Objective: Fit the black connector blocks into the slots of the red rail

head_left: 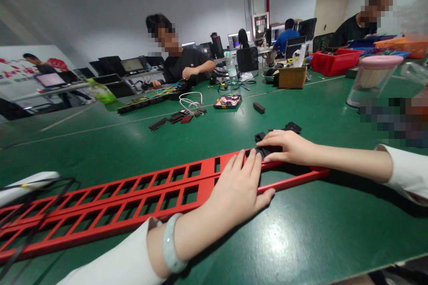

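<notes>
We press black blocks (263, 152) into the red rack (133, 207)
Our left hand (234, 191) lies flat on the rack, right hand (287, 147) flat on blocks; most of it seems unfilled.

The room is lit brightly and evenly from overhead. A pale sheen is spread over the green table (301, 240), strongest near the lower edge. Soft shadows are cast under the left hand (234, 191) and beneath the right forearm (347, 162). Straight lines are bowed by wide-angle distortion, as is seen in the red frame (133, 200). The plastic jar (371, 78) at the right edge is smeared, and the far desks are rendered softly.
</notes>
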The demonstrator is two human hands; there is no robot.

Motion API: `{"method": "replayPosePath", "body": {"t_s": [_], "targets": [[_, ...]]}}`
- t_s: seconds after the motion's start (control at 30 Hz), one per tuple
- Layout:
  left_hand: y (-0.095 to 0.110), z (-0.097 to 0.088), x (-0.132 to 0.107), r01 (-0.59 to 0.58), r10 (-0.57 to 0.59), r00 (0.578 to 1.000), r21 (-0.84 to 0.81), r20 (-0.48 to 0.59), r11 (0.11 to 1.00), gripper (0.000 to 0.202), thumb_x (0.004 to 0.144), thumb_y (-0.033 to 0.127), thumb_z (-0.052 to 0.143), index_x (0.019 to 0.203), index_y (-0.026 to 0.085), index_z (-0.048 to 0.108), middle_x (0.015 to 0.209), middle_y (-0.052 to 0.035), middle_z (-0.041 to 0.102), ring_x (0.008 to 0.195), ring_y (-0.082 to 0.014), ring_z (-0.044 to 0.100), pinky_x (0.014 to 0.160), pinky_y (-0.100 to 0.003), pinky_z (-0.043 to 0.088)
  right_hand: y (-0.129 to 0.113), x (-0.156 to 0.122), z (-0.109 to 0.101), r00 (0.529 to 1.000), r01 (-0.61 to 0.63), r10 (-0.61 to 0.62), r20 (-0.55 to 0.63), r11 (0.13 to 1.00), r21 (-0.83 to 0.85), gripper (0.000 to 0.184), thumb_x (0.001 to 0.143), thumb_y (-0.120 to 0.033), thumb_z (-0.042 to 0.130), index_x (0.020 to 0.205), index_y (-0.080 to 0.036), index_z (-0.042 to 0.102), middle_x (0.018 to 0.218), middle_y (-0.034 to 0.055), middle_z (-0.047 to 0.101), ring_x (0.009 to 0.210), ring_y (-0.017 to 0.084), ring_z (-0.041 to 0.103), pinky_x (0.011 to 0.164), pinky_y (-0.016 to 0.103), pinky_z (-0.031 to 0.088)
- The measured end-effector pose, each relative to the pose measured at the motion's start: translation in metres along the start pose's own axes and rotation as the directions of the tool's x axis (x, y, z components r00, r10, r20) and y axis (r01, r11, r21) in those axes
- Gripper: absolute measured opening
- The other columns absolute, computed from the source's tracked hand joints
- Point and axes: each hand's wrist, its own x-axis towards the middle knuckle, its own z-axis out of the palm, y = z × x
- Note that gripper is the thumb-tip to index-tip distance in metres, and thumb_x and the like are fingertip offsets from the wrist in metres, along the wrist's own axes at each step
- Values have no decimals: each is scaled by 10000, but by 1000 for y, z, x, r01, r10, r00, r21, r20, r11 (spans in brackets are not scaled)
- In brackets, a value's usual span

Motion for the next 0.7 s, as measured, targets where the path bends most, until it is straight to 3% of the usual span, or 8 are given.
{"method": "replayPosePath", "body": {"t_s": [0.47, 0.7], "targets": [[0, -2, 0, -1, 1, 1000, 7, 5, 1000, 699, 831, 535, 361, 1326, 43, 335, 1386, -189, 322, 1263, -343, 299, 1027, -470, 260, -4, 1, -3, 1000, -28, 29, -12, 999, 26, 419, 770, -408, 582, 1100, -151, 605, 977, 109, 630, 905, 204, 596, 809, 321, 461], [0, -2, 0, -3, 3, 1000, 3, -3, 1000, 691, 829, 530, 370, 1319, 44, 343, 1379, -190, 336, 1257, -344, 311, 1021, -471, 267, -7, -1, -3, 1000, -10, 10, -8, 999, 33, 374, 788, -312, 568, 1126, -151, 588, 985, 112, 615, 920, 205, 584, 828, 341, 455]]}}
